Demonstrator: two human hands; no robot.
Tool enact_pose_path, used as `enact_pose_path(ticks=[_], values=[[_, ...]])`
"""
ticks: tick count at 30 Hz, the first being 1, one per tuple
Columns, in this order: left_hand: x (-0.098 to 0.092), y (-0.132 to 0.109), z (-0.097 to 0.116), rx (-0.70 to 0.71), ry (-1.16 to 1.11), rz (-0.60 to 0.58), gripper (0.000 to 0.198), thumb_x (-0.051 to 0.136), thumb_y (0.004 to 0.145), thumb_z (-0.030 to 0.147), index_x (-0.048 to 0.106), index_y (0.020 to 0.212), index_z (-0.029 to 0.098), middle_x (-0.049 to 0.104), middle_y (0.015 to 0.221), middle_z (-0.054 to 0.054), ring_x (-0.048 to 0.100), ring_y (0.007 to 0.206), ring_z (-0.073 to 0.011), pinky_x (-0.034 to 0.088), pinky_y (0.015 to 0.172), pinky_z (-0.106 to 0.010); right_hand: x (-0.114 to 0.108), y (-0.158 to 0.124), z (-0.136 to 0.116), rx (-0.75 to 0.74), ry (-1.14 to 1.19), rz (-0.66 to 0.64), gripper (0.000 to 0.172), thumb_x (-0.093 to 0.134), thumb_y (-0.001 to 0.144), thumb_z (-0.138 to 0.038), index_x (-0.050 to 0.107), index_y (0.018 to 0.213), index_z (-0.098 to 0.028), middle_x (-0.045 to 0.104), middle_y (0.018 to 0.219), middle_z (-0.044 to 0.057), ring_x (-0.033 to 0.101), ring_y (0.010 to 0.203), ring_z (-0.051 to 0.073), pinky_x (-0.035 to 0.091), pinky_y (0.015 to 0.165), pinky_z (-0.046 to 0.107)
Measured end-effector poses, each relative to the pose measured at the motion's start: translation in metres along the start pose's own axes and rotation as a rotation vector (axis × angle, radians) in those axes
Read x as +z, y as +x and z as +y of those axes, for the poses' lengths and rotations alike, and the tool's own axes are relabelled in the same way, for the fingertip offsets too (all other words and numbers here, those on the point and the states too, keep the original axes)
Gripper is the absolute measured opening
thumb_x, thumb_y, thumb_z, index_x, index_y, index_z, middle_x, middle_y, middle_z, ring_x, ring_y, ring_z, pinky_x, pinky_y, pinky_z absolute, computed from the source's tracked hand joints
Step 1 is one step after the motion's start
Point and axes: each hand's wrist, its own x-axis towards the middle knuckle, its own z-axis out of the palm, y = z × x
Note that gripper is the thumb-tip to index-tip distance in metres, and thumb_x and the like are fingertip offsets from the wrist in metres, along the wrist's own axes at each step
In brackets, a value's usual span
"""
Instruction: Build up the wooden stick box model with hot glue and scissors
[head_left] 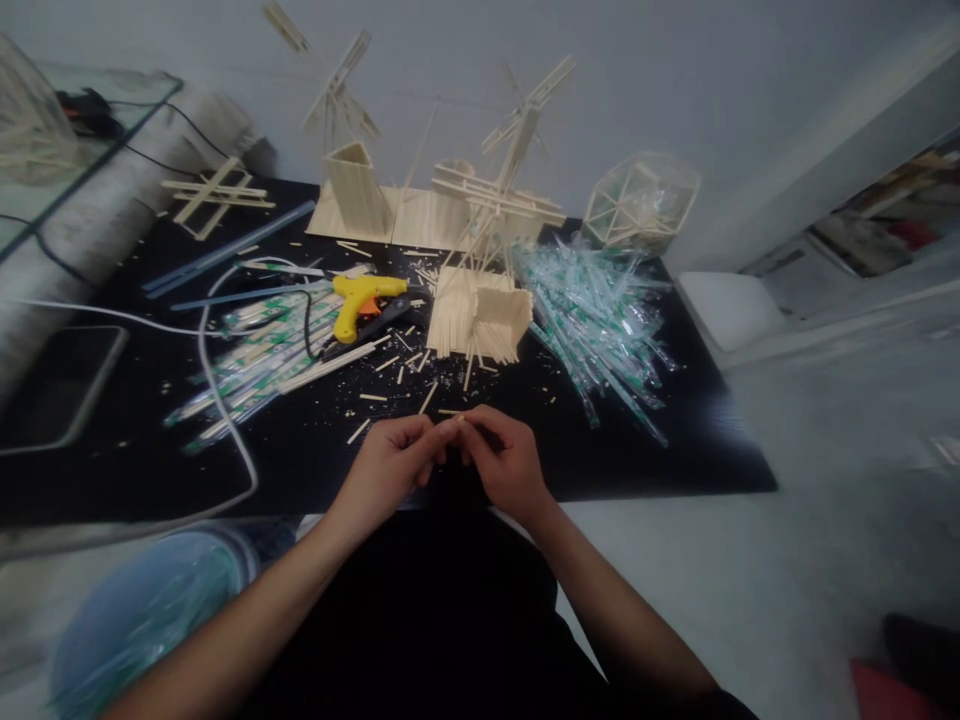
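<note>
My left hand point(397, 455) and my right hand point(508, 462) meet at the front edge of the black table, thumbs and fingers pinched together. A tiny pale bit shows between the fingertips, too small to name. Just beyond lie short pieces of wooden stick point(428, 398). Behind them stands a small box-like stick structure point(501, 318) on a base of sticks laid side by side. To its left a yellow glue gun point(360, 302) rests on its side, with black-handled pliers or cutters point(384, 318) partly under it.
Wrapped chopsticks lie in piles left point(255, 350) and right point(600, 320). Stick windmill models point(352, 195) line the wall, beside a faceted stick frame point(641, 205). A white cable point(217, 385) loops over the table point(637, 465). A bucket point(142, 610) with plastic wrappers stands lower left.
</note>
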Motion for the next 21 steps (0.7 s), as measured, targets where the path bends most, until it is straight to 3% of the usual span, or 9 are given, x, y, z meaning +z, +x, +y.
enact_pose_path(ticks=[4,7,11,17,21], values=[[-0.004,0.003,0.002,0.053,0.062,-0.017,0.054,0.053,0.095,0.060,0.058,0.061,0.017,0.047,0.046,0.003,0.038,0.041,-0.0078,0.026,0.041,-0.021,0.004,-0.001,0.000,0.054,0.032,-0.005,0.021,0.061,0.098,-0.033,0.071,0.086,-0.019,0.060,0.068,-0.001,0.055,0.060,0.012,0.045,0.058,0.025],[-0.009,0.000,0.004,0.084,0.071,-0.030,0.048,0.048,0.099,0.056,0.068,0.079,0.016,0.057,0.058,0.001,0.047,0.048,-0.0097,0.033,0.045,-0.021,0.004,-0.001,0.001,0.150,0.106,0.087,0.023,0.062,0.098,-0.038,0.072,0.094,-0.018,0.061,0.067,-0.001,0.053,0.054,0.011,0.043,0.051,0.023],[-0.014,-0.005,0.005,0.092,0.098,-0.042,0.027,0.062,0.093,0.042,0.070,0.105,0.018,0.066,0.075,0.000,0.055,0.059,-0.0109,0.040,0.051,-0.021,0.001,0.000,0.003,0.237,0.217,0.127,0.024,0.066,0.094,-0.040,0.073,0.095,-0.017,0.063,0.069,0.000,0.054,0.052,0.010,0.043,0.046,0.022],[-0.015,-0.004,-0.002,0.120,0.180,0.041,0.023,0.065,0.092,0.042,0.069,0.096,0.019,0.071,0.076,0.000,0.058,0.058,-0.0106,0.043,0.053,-0.021,-0.005,-0.001,0.003,0.289,0.325,0.057,0.025,0.078,0.082,-0.036,0.072,0.098,-0.018,0.072,0.080,0.003,0.066,0.063,0.014,0.050,0.049,0.022],[-0.015,-0.004,-0.005,0.176,0.299,-0.020,0.021,0.062,0.096,0.040,0.069,0.093,0.020,0.069,0.072,0.002,0.058,0.058,-0.0096,0.043,0.056,-0.021,-0.006,0.000,0.004,0.315,0.259,-0.014,0.027,0.087,0.074,-0.035,0.071,0.088,-0.018,0.070,0.070,0.000,0.066,0.060,0.014,0.054,0.051,0.023]])
